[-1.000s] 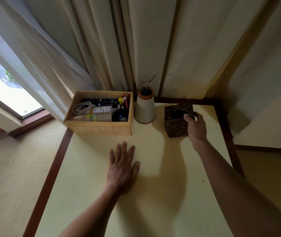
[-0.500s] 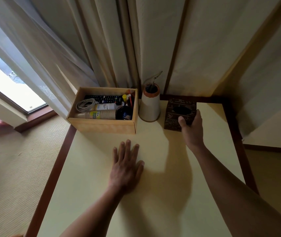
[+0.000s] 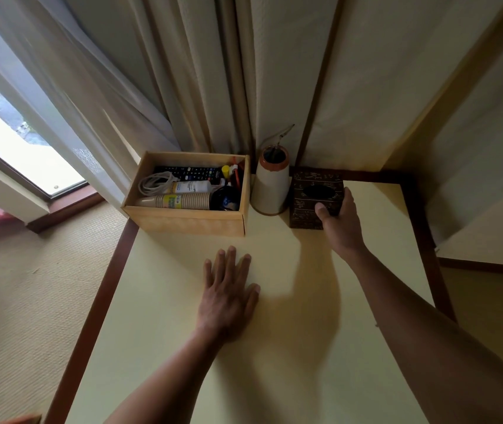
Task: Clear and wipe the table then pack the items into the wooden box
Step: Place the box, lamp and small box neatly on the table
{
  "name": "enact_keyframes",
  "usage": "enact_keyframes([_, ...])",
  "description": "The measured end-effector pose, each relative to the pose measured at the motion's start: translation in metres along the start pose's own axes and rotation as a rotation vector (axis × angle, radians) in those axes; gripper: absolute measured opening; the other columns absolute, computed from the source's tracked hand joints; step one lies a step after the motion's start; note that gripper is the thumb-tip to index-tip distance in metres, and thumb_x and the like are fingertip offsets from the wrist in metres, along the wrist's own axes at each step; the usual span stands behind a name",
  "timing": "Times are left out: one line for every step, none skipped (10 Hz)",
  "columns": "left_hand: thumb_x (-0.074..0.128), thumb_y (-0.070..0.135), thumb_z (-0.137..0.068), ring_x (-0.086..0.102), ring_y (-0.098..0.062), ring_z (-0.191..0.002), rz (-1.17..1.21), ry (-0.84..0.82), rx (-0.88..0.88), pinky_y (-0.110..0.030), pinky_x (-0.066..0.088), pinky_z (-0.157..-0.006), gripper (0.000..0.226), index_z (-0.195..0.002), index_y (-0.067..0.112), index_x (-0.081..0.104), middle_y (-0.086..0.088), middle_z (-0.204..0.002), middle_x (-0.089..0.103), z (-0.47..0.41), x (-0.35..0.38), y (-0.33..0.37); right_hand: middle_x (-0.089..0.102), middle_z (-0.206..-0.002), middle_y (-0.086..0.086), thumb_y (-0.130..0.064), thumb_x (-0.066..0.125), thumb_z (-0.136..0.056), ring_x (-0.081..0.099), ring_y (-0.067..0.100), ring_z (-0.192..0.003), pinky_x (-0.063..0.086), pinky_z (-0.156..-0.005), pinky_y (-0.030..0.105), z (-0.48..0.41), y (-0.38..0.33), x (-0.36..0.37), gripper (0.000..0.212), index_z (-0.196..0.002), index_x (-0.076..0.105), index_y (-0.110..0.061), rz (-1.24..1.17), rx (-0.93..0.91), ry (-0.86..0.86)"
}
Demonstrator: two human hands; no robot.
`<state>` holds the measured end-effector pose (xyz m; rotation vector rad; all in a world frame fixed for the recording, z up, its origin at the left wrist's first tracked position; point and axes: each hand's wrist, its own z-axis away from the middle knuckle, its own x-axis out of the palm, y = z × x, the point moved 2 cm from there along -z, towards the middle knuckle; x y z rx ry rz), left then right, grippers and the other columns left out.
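A wooden box [image 3: 189,220] stands at the far left corner of the pale yellow table [image 3: 274,362]. Inside lie a black remote [image 3: 189,172], a coiled white cable [image 3: 155,183], a white tube [image 3: 192,187], a stack of paper cups [image 3: 179,201] and a dark round item [image 3: 224,198]. A dark patterned tissue box [image 3: 305,194] sits at the far edge beside a beige ceramic vase [image 3: 270,186]. My right hand [image 3: 340,223] grips the tissue box's near right corner. My left hand [image 3: 228,293] lies flat on the table, fingers spread.
Curtains [image 3: 213,87] hang right behind the box and vase. The table has a dark brown rim [image 3: 91,316]. A window [image 3: 8,139] is at the left above woven floor matting [image 3: 14,301]. A wall corner stands at the right.
My right hand has slid the tissue box left and back until it sits next to the vase. My left hand has stayed flat on the table. The view has shifted slightly.
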<state>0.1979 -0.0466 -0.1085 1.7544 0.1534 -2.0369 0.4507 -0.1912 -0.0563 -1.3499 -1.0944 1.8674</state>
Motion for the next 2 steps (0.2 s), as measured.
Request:
enact_keyframes([0.015,0.061,-0.104,-0.027,-0.026,-0.155,0.025,0.007,0.005,-0.052,-0.012,-0.126,0.071,-0.165,0.029,-0.003,-0.006,-0.17,-0.022,0.0,-0.002,0.0,0.034,-0.161,0.008,-0.052,0.062,-0.093,0.037,0.031,-0.147,0.04,-0.116,0.054,0.0,0.0,-0.001,0.089,-0.162,0.014,-0.023,0.011,0.006,0.008])
enact_keyframes([0.016,0.062,-0.102,-0.024,-0.028,-0.156,0.039,0.012,0.001,-0.052,-0.01,-0.127,0.072,-0.165,0.029,0.0,-0.007,-0.171,-0.018,-0.004,-0.002,0.0,0.019,-0.168,0.009,-0.053,0.056,-0.099,0.022,0.031,-0.154,0.029,-0.121,0.054,0.014,-0.006,-0.004,0.088,-0.163,0.008,-0.019,0.114,-0.047,0.059])
